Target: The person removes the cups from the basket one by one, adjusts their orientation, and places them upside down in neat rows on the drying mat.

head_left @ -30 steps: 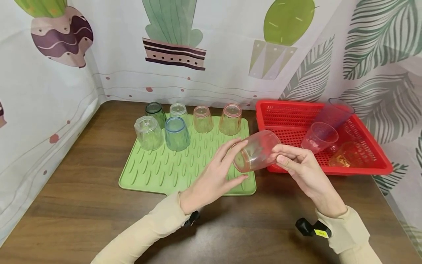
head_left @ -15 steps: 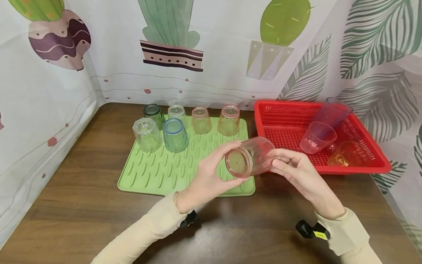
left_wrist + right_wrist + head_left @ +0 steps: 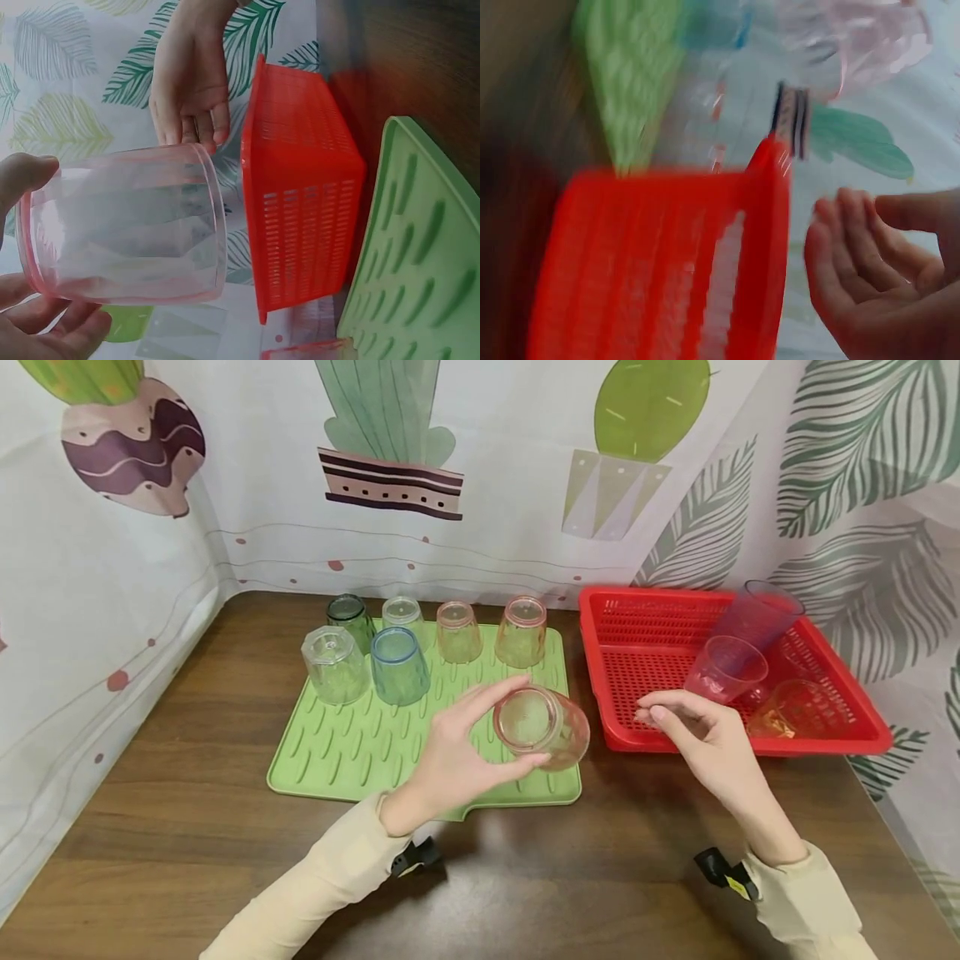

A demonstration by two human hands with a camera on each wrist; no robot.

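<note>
A clear pinkish tumbler (image 3: 566,735) is tilted over the right part of the green drying mat (image 3: 397,781), its base facing the head camera. My left hand (image 3: 450,752) grips it around the base end, thumb on one side and fingers on the other. In the left wrist view the tumbler (image 3: 127,225) lies sideways, its wide rim pointing away from the palm. My right hand (image 3: 705,743) is apart from the tumbler, in front of the red basket (image 3: 630,739), fingers loosely bent with nothing in them. The right wrist view shows this hand (image 3: 877,277) beside the basket.
Several upside-down glasses stand along the back of the mat, among them a blue one (image 3: 401,668), a dark green one (image 3: 352,618) and a pink one (image 3: 522,635). Inside the basket lie a purple tumbler (image 3: 757,618), a pink cup (image 3: 726,668) and an amber glass (image 3: 787,714).
Both hands held the tumbler earlier; my right hand has let go and drawn away to the right. My left hand has moved slightly left, turning the tumbler's base toward the head camera.
</note>
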